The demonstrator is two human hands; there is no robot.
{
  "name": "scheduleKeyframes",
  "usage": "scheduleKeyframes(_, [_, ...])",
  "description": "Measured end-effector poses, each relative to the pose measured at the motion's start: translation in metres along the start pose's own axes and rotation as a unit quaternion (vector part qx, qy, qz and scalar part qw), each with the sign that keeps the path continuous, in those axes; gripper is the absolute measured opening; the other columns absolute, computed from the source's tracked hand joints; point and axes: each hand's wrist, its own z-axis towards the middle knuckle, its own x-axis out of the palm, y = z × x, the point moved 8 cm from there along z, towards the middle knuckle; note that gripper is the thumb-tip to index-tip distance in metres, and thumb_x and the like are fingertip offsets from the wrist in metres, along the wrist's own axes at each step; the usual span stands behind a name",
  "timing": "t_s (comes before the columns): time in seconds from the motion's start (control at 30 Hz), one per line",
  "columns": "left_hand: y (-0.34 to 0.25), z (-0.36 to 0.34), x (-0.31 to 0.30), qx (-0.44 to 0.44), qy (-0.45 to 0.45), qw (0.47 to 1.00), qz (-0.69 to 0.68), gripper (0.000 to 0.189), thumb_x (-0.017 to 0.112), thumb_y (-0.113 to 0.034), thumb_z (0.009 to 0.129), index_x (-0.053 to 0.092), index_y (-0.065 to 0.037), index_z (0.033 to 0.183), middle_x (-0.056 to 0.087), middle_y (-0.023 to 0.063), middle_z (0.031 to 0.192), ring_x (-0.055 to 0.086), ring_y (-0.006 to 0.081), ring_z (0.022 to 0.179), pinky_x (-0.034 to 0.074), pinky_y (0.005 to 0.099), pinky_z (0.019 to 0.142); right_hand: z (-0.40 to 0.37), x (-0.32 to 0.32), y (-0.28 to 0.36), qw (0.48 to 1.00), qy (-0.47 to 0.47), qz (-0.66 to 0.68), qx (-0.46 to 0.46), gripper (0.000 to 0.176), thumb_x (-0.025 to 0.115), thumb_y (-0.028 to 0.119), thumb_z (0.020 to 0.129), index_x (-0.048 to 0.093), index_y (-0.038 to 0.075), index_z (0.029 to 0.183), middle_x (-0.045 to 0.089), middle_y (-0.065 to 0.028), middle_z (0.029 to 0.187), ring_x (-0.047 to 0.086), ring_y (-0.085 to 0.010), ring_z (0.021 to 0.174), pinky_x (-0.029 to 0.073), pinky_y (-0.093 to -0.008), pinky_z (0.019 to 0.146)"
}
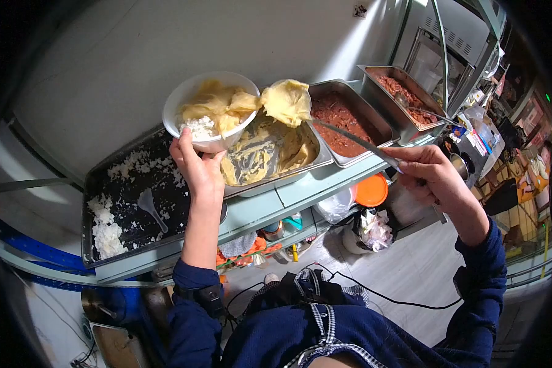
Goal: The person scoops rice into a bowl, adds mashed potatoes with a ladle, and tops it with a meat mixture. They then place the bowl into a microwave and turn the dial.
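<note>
My left hand (pixel 199 167) grips a white bowl (pixel 176 110) from below and holds it up over the trays. White rice (pixel 200 127) and a soft pale-yellow mash (pixel 218 98) lie in the bowl. In my right hand (pixel 428 172) is the handle of a long metal spoon (pixel 356 141). A big lump of yellow mash (pixel 286 102) covers the spoon's head, close to the bowl's right rim. Below it stands a metal pan (pixel 322 161) with mash smeared over its bottom and sides. My fingers are closed on both things.
On the left a dark tray (pixel 129 199) carries scattered rice and a rice paddle (pixel 151 208). Two pans of reddish-brown food (pixel 343 122) stand to the right, the farther one (pixel 405 92) with a utensil. Under the counter are an orange lid (pixel 371 190) and a lined bin (pixel 374 230).
</note>
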Motion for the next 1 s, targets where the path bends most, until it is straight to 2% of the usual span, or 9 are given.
scheduleKeyframes(0.13, [0.009, 0.001, -0.001, -0.031, 0.007, 0.999, -0.013, 0.064, 0.06, -0.038, 0.076, 0.031, -0.011, 0.126, 0.03, 0.0188, 0.124, 0.033, 0.0338, 0.118, 0.033, 0.0623, 0.092, -0.001, 0.009, 0.033, 0.98, -0.001, -0.162, -0.113, 0.033, 0.045, 0.0, 0.084, 0.056, 0.002, 0.115, 0.044, 0.0038, 0.058, 0.035, -0.0017, 0.044, 0.027, -0.0168, 0.039])
scheduleKeyframes(0.23, [0.024, 0.01, -0.01, -0.077, 0.026, 0.996, -0.022, 0.059, 0.06, -0.038, 0.077, 0.032, -0.012, 0.121, 0.031, 0.0162, 0.123, 0.035, 0.0339, 0.116, 0.036, 0.0617, 0.088, -0.008, 0.025, 0.079, 0.841, -0.057, -0.442, -0.306, 0.031, 0.049, -0.002, 0.083, 0.058, 0.002, 0.112, 0.056, -0.0051, 0.063, 0.047, -0.0074, 0.05, 0.04, -0.0232, 0.045])
scheduleKeyframes(0.27, [0.029, 0.013, -0.013, -0.093, 0.034, 0.995, -0.025, 0.056, 0.059, -0.038, 0.077, 0.031, -0.013, 0.119, 0.032, 0.0148, 0.122, 0.036, 0.0338, 0.114, 0.037, 0.0614, 0.086, -0.013, 0.029, 0.094, 0.813, -0.088, -0.509, -0.269, 0.033, 0.05, -0.006, 0.078, 0.06, 0.003, 0.108, 0.061, -0.012, 0.069, 0.054, -0.0142, 0.055, 0.045, -0.0274, 0.055])
scheduleKeyframes(0.3, [0.031, 0.013, -0.014, -0.105, 0.037, 0.994, -0.013, 0.059, 0.059, -0.039, 0.076, 0.031, -0.013, 0.121, 0.032, 0.015, 0.122, 0.036, 0.034, 0.114, 0.037, 0.0608, 0.087, -0.014, 0.036, 0.104, 0.757, -0.068, -0.549, -0.347, 0.036, 0.05, -0.008, 0.074, 0.061, 0.002, 0.106, 0.059, -0.0188, 0.068, 0.055, -0.0209, 0.053, 0.045, -0.0286, 0.055])
scheduleKeyframes(0.4, [0.038, 0.01, -0.015, -0.151, 0.04, 0.988, 0.011, 0.068, 0.059, -0.044, 0.074, 0.03, -0.012, 0.127, 0.031, 0.0166, 0.124, 0.035, 0.0346, 0.116, 0.035, 0.0598, 0.09, -0.017, 0.055, 0.122, 0.662, -0.033, -0.605, -0.442, 0.037, 0.05, -0.009, 0.069, 0.062, 0.002, 0.102, 0.057, -0.0205, 0.066, 0.058, -0.0304, 0.059, 0.046, -0.0356, 0.056])
scheduleKeyframes(0.53, [0.038, -0.003, -0.01, -0.213, 0.05, 0.976, 0.025, 0.074, 0.056, -0.05, 0.074, 0.028, -0.009, 0.13, 0.032, 0.0173, 0.124, 0.037, 0.0335, 0.115, 0.033, 0.0578, 0.092, -0.009, 0.057, 0.138, 0.623, -0.017, -0.612, -0.488, 0.037, 0.05, -0.008, 0.07, 0.063, 0.004, 0.103, 0.057, -0.0176, 0.064, 0.058, -0.0258, 0.053, 0.044, -0.0352, 0.051])
scheduleKeyframes(0.6, [0.04, 0.0, -0.011, -0.219, 0.082, 0.972, 0.038, 0.072, 0.053, -0.053, 0.075, 0.032, -0.008, 0.128, 0.036, 0.0163, 0.123, 0.042, 0.0311, 0.111, 0.037, 0.0545, 0.091, 0.0, 0.037, 0.143, 0.647, -0.036, -0.626, -0.433, 0.037, 0.049, -0.006, 0.075, 0.062, 0.007, 0.108, 0.048, -0.0087, 0.054, 0.045, -0.011, 0.042, 0.036, -0.0266, 0.042])
scheduleKeyframes(0.7, [0.043, 0.005, -0.017, -0.237, 0.1, 0.964, 0.061, 0.071, 0.052, -0.055, 0.075, 0.034, -0.009, 0.127, 0.039, 0.0157, 0.122, 0.045, 0.0295, 0.108, 0.039, 0.0519, 0.088, 0.005, 0.025, 0.144, 0.717, -0.022, -0.567, -0.405, 0.037, 0.049, -0.004, 0.078, 0.06, 0.009, 0.111, 0.039, -0.0023, 0.051, 0.037, -0.004, 0.044, 0.031, -0.022, 0.041])
scheduleKeyframes(1.0, [0.043, 0.006, -0.011, -0.262, 0.131, 0.955, 0.052, 0.064, 0.05, -0.054, 0.077, 0.04, -0.01, 0.123, 0.047, 0.0119, 0.116, 0.055, 0.0252, 0.098, 0.052, 0.0448, 0.074, 0.005, 0.04, 0.118, 0.767, 0.061, -0.54, -0.341, 0.031, 0.051, -0.002, 0.078, 0.063, 0.006, 0.106, 0.051, -0.0064, 0.055, 0.048, -0.0095, 0.048, 0.04, -0.0253, 0.046])
